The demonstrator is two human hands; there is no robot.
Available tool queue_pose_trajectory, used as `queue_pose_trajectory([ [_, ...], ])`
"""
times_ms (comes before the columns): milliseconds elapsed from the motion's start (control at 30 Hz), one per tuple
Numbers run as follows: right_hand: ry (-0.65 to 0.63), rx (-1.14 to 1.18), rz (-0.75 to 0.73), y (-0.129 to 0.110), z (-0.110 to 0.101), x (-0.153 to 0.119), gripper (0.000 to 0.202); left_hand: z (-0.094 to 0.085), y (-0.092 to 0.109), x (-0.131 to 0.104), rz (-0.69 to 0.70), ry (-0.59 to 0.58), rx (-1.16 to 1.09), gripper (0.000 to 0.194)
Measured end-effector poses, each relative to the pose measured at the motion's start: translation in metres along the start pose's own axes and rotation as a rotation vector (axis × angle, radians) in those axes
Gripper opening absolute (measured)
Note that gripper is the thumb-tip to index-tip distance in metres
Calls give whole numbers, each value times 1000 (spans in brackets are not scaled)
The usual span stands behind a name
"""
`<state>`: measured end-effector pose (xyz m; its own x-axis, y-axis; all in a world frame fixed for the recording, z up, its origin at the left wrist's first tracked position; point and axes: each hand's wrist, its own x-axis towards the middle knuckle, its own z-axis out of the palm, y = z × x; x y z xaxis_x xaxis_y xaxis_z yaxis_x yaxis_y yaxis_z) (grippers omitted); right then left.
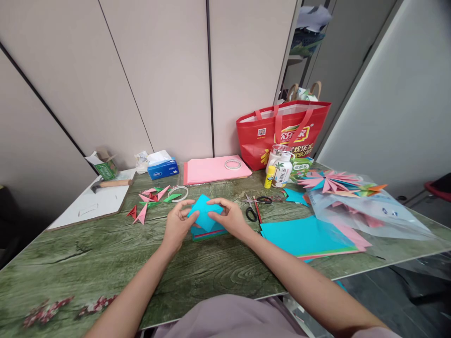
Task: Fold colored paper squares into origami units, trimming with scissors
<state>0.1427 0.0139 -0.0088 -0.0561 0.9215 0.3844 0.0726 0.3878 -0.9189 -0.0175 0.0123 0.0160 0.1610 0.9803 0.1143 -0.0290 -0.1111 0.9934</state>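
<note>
A folded blue paper square [205, 213], turned like a diamond, is held up between my two hands. My left hand [179, 222] pinches its left side, thumb in front. On its right side, the thumb and fingers of my right hand [229, 215] grip the paper. Just beneath lies a small stack of coloured paper [207, 236], blue on top, partly hidden by the held piece. Black-handled scissors [251, 210] and a red pencil [258, 211] lie right of my right hand. Folded pink, red and green pieces [150, 202] lie to the left, by a roll of tape [178, 194].
Blue sheets [306, 237] lie at the right, near a plastic bag [373, 216] and a paper flower [329, 180]. Behind are pink sheets [207, 170], a glue stick [269, 177], a white bottle [282, 171] and a red bag [253, 141]. A hammer [112, 183] rests on a white board [95, 206].
</note>
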Motion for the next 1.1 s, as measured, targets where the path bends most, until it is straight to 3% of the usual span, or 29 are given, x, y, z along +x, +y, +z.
queue_pose_trajectory([
  [100, 28, 115, 30, 2, 0, 1, 29, 1, 0, 0, -75, -20, 10, 53],
  [200, 79, 154, 25, 4, 0, 1, 27, 1, -2, -1, -131, -73, 30, 47],
  [367, 110, 42, -34, 5, -1, 2, 15, 2, -3, -2, -164, -184, 32, 31],
  [533, 74, -38, -27, 2, 0, -1, 24, 4, 1, -4, -165, -196, 0, 31],
  [667, 57, -13, -19, 2, 0, -1, 27, 3, 0, -2, -140, -146, -51, 42],
  [967, 15, 70, -25, 0, 0, 0, 33, 1, -4, 0, -102, -55, -46, 25],
  [1100, 47, 101, 78, 2, 3, 1, 47, 2, -2, 0, -87, 10, -105, 27],
])
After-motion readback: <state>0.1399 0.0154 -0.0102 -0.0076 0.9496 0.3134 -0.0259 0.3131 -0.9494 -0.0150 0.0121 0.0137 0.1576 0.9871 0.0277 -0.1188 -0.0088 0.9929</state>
